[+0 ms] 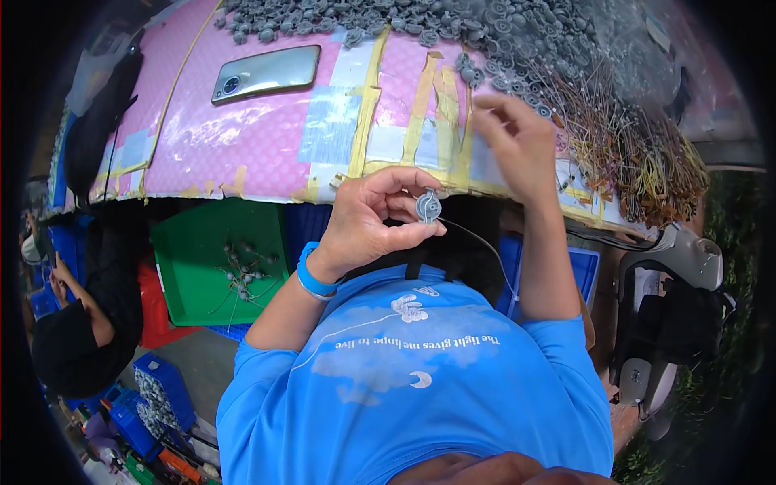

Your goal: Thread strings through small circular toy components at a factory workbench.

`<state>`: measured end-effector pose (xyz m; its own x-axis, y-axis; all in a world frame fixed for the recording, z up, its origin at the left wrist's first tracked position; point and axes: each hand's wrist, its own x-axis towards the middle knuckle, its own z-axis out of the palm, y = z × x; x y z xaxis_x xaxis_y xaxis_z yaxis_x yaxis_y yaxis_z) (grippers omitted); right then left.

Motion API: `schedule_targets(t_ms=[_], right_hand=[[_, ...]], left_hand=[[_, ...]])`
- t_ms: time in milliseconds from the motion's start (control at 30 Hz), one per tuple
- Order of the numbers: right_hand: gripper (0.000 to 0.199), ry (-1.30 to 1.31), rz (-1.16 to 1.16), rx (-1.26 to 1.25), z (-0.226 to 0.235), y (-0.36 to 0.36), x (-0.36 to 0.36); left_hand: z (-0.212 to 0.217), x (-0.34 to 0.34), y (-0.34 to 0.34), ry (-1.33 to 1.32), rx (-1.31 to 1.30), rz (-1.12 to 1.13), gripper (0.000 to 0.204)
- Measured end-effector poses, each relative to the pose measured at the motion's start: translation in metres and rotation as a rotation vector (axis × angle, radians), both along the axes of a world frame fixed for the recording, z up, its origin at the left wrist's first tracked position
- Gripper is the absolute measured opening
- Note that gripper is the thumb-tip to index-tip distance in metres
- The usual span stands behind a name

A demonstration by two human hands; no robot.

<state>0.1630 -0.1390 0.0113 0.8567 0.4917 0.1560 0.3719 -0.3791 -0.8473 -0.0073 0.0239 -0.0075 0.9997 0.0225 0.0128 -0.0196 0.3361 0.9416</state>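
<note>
In front of my chest, my left hand (373, 214) pinches a small round grey plastic part (428, 207) between thumb and fingers. A thin pale wire (490, 246) trails from that part, curving down to the right. My right hand (519, 147) is raised to the right over the table edge, its fingers bent and smeared by motion. Whether it grips anything cannot be made out. Just beyond it lie loose grey parts of the same kind (471, 73).
A big heap of grey parts (404, 10) covers the table's far side, with bundled thin wires (647, 153) at right. A phone (267, 73) lies on the pink wrap (218, 145). Below the edge, a green bin (182, 279) holds several wired parts. Someone in black (89, 331) sits at left.
</note>
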Motion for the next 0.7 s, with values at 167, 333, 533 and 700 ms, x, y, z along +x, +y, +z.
schedule_targets(t_ms=[167, 333, 533, 700], right_hand=[[0.020, -0.402, -0.148, -0.281, -0.007, 0.020, 0.060], [0.021, -0.509, -0.127, -0.392, -0.009, 0.037, 0.059], [0.016, -0.694, 0.013, -0.574, -0.007, 0.012, 0.048], [0.016, -0.673, 0.205, -0.562, 0.004, 0.000, 0.031]], left_hand=[[0.000, 0.009, 0.002, 0.001, 0.011, -0.033, 0.046], [0.000, 0.011, 0.007, 0.023, -0.093, -0.027, 0.045], [-0.001, 0.006, 0.007, -0.016, -0.009, 0.063, 0.043], [0.004, -0.001, -0.001, 0.008, 0.016, 0.200, 0.040]])
